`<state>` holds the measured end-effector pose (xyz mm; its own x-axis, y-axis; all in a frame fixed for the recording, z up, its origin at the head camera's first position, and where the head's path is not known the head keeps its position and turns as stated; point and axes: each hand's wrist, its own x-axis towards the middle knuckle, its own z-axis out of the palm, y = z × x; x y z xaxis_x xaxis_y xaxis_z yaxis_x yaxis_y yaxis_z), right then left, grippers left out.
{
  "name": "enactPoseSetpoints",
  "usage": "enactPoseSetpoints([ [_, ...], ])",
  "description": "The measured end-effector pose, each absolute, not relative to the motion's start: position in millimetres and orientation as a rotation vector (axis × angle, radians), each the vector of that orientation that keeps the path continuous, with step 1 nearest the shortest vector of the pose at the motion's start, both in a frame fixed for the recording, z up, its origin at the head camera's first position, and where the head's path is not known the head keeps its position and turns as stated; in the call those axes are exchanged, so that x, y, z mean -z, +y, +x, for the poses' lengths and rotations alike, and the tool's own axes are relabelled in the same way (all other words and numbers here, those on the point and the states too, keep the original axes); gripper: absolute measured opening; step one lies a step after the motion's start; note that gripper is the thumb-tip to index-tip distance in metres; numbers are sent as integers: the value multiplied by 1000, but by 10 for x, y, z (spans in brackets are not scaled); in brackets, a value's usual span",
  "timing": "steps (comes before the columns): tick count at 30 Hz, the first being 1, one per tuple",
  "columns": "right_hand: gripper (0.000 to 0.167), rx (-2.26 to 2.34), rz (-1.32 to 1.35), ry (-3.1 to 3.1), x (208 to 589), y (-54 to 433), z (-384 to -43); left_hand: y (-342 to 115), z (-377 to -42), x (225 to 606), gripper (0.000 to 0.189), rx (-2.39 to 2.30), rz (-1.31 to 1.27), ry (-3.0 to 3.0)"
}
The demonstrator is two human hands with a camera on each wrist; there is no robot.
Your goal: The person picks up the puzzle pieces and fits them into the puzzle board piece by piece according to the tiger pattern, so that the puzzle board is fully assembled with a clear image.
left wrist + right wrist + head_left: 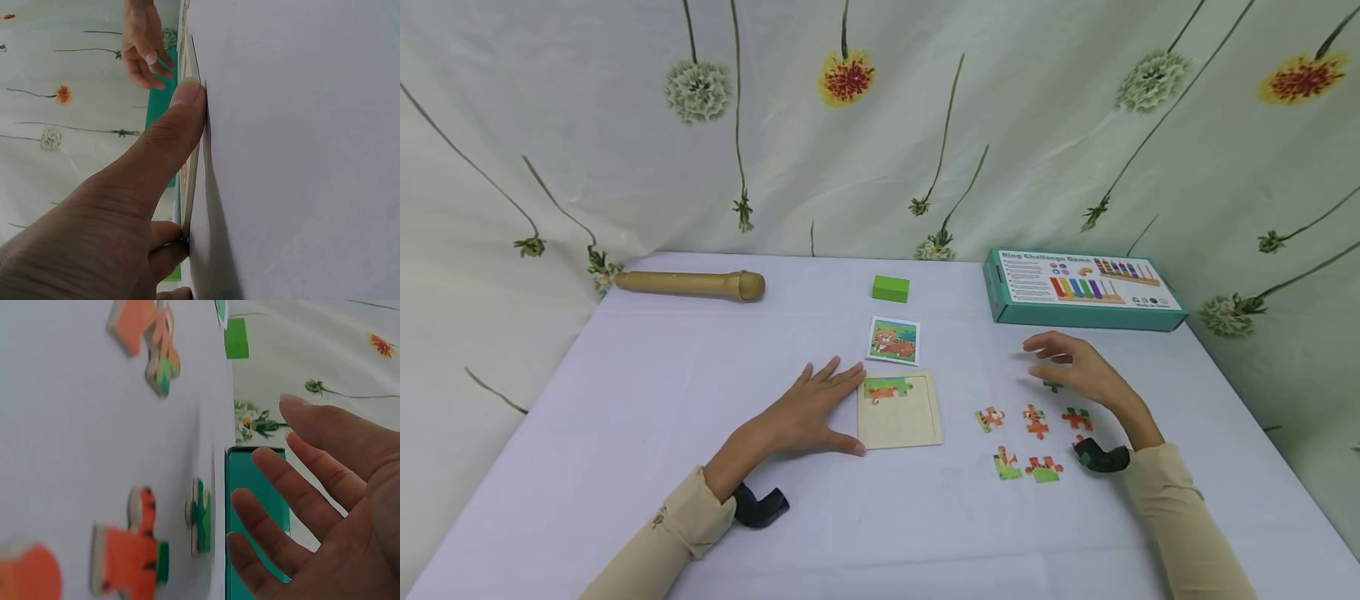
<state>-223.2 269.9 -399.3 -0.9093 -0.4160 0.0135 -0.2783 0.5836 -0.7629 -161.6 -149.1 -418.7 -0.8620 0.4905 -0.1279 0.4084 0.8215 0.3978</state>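
Observation:
My left hand [808, 408], fingers spread, rests at the left side of a square wooden puzzle tray [898, 425]. In the left wrist view its thumb [178, 119] touches the tray's edge [192, 169]. Joined puzzle pieces [886, 388] with green and orange print lie in the tray's upper left. My right hand [1086, 371] hovers above the loose pieces, holding nothing. Under its fingers lies a green puzzle piece [200, 515], partly hidden in the head view. Several orange and green pieces, one of them a tiger-face piece [991, 418], are scattered right of the tray.
A tiger picture card [894, 341] lies just behind the tray, with a green block [891, 288] farther back. A teal game box [1086, 290] stands at the back right. At the back left lies a tan wooden stick with a rounded head [688, 284].

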Motion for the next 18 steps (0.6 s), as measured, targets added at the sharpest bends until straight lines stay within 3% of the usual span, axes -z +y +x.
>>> enactPoseSetpoints([
  [18,40,1093,-451,2660,4067,3091,-2249,-1483,-1617,4187,114,-535,692,2783],
])
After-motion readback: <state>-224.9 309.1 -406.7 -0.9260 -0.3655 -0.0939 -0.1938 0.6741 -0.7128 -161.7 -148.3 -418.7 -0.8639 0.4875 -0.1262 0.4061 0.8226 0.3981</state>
